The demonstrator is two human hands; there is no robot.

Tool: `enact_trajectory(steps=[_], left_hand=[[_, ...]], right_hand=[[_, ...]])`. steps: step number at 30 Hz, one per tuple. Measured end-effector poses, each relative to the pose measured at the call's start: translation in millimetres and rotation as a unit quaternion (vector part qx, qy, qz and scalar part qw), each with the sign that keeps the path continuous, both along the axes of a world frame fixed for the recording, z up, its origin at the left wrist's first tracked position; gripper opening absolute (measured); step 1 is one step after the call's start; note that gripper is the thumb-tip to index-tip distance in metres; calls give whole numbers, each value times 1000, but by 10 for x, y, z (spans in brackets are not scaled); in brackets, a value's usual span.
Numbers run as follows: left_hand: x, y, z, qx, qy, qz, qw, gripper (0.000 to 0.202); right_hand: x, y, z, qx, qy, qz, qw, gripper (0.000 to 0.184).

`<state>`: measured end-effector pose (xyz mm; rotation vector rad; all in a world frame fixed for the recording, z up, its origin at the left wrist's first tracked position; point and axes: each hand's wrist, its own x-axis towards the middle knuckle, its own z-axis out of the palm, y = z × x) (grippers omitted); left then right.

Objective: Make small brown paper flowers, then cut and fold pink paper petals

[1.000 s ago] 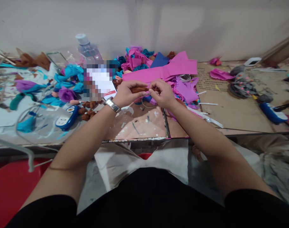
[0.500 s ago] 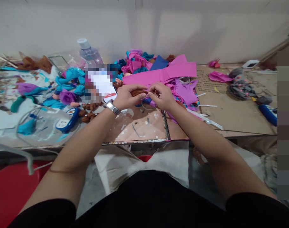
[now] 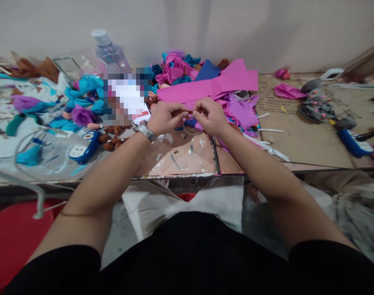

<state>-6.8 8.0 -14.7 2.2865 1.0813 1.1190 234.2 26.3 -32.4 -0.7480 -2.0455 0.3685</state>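
At your far left, below the table edge, there is a red plastic stool (image 3: 18,241). On the table stands a blue and white rounded plastic object (image 3: 84,150), and to its right lie some brown wrinkled balls (image 3: 111,143). Behind them rises a clear bottle with a white cap (image 3: 111,53). Next comes a phone with a bright white screen (image 3: 142,117), partly blurred. On your left wrist you wear a silver metal watch (image 3: 146,132). Your left hand (image 3: 165,117) has thumb and forefinger pinched on a thin brown piece (image 3: 190,111), which is between your two hands, above the table, and mostly hidden by the fingers. Below it shows a thin pale ring (image 3: 193,134). Your right hand (image 3: 212,116) has its fingertips closed together on the same piece, at its right end. Behind both hands lies a long pink paper strip (image 3: 208,88). Further right, on the brown printed cardboard (image 3: 297,147), there is a grey round bundle with coloured dots (image 3: 316,107).
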Motion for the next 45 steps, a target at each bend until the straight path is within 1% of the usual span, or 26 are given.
enact_trajectory(steps=[3, 8, 12, 16, 22, 26, 30, 33, 35, 38, 41, 43, 45], left_hand=[[-13, 12, -4, 3, 4, 0, 1000, 51], [-21, -2, 33, -13, 6, -3, 1000, 54], [13, -38, 38, -87, -17, -30, 996, 55], [57, -43, 22, -155, -60, -41, 985, 51], [87, -47, 14, -202, -84, -45, 975, 47], [96, -50, 0, -245, -90, -62, 963, 49], [85, -24, -19, -327, -131, -95, 931, 55], [56, -10, -5, -372, -156, -127, 906, 49], [36, -9, 18, -390, -165, -129, 897, 43], [22, -17, 61, -408, -171, -128, 888, 39], [31, -33, 97, -422, -171, -141, 879, 48], [43, -42, 104, -417, -163, -134, 884, 56], [51, -42, 95, -397, -156, -119, 897, 59]], right_hand=[[1, -1, 2, -8, -7, -5, 1000, 25], [14, -35, 11, -18, -3, -14, 1000, 37], [15, -63, 22, -11, -18, -12, 1000, 45], [11, -63, 26, -7, -36, -13, 999, 47], [6, -37, -6, -11, -32, -6, 999, 50], [25, -18, -27, 10, -47, -13, 999, 47], [47, -33, -13, 45, -93, -20, 994, 39], [52, -49, 9, 66, -126, -25, 990, 37], [52, -53, 17, 77, -137, -19, 987, 37], [51, -51, 18, 84, -147, -10, 986, 34], [52, -53, 21, 82, -151, -5, 985, 33], [53, -56, 25, 83, -148, -1, 985, 34], [52, -60, 28, 85, -145, 0, 986, 34]])
